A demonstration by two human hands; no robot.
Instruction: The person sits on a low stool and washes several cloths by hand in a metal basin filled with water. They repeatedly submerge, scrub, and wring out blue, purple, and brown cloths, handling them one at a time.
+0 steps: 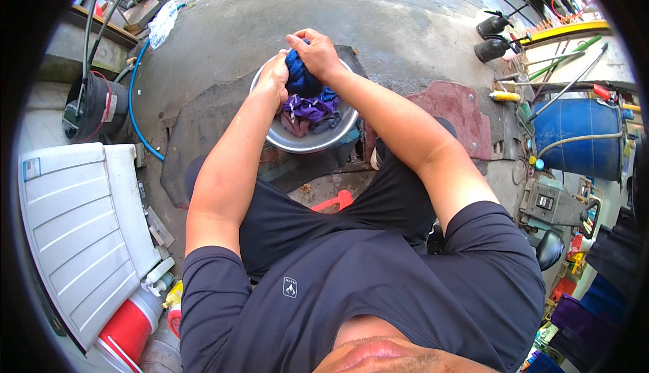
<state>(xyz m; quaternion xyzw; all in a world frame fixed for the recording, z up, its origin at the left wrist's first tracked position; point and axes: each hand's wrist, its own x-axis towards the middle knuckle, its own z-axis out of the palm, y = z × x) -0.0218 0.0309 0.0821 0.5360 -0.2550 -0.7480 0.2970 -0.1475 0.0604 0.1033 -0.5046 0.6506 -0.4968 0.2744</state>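
A bunched blue cloth (301, 74) is gripped between my left hand (276, 76) and my right hand (317, 53), over the far half of a metal basin (309, 144). My right hand wraps the cloth's top, and my left hand presses its left side. Below it in the basin lie a purple cloth with pale marks (310, 108), a dull mauve cloth (294, 124) and a dark grey cloth (327, 123). My hands and the blue cloth hide the basin's far part.
The basin rests on dark mats (203, 119). A reddish mat (448, 114) lies right of it. At left are a blue hose (134, 94), a black bucket (104, 104) and a white ribbed panel (76, 221). Black pressure sprayers (492, 48) and a blue drum (578, 137) stand at right.
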